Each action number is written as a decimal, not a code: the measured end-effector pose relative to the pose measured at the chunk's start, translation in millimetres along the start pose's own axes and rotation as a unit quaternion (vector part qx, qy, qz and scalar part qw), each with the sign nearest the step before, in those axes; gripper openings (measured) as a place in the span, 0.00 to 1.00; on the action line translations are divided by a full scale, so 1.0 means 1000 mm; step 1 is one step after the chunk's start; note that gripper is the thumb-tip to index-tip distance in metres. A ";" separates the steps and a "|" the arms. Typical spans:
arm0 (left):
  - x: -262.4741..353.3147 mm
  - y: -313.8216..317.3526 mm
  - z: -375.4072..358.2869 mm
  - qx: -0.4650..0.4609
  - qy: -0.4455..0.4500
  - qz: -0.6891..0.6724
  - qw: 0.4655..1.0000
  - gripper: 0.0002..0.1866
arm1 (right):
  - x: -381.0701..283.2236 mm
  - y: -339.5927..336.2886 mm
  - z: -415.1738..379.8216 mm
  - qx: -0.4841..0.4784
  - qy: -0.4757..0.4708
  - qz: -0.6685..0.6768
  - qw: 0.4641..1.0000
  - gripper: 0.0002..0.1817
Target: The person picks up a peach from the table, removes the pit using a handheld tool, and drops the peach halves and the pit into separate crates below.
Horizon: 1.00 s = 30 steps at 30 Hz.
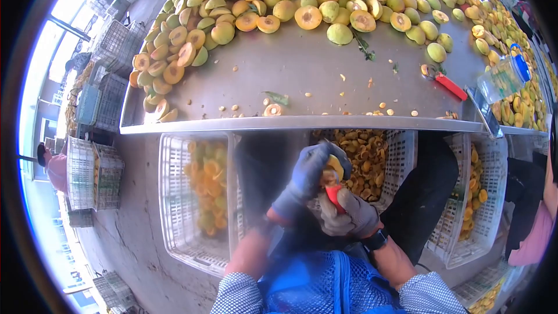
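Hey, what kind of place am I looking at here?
Probably a fruit-processing workshop: a metal table heaped with halved fruit, white crates below, and gloved hands, left hand and right hand, working a fruit with a red-handled tool.

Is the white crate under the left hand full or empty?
Partly filled. The white crate below the left hand shows yellow fruit halves through its mesh, with bare lattice around them.
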<state>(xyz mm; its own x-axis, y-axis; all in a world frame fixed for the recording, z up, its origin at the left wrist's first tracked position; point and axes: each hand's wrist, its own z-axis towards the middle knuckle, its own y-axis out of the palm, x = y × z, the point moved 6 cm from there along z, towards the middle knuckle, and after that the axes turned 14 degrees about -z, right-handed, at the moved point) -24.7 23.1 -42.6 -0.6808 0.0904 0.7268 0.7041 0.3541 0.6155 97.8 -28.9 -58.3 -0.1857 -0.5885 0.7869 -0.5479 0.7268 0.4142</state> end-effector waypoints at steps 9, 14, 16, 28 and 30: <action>0.069 -0.040 -0.054 0.069 0.191 0.226 0.953 0.33 | -0.059 -0.003 -0.031 0.126 -0.173 -0.237 0.948 0.26; 0.181 -0.148 -0.132 0.319 0.323 0.432 0.779 0.26 | -0.123 0.004 -0.022 0.166 -0.373 -0.693 0.594 0.25; 0.234 -0.160 -0.133 0.436 0.337 0.535 0.640 0.16 | -0.120 0.008 -0.010 0.151 -0.386 -0.741 0.529 0.26; 0.291 -0.259 -0.087 0.474 0.204 0.594 0.618 0.23 | -0.117 -0.002 0.010 0.146 -0.436 -0.782 0.420 0.25; 0.271 -0.220 -0.090 0.449 0.280 0.543 0.652 0.23 | -0.083 0.020 0.006 0.094 -0.428 -0.811 0.387 0.24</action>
<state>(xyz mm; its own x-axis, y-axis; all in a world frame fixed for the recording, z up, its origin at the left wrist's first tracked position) -345.9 -114.4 47.0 0.4788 0.4766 0.7373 0.1360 0.7894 -0.5986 97.5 32.2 -117.5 0.3698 -0.1775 -0.9120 -0.5449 -0.8365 -0.0582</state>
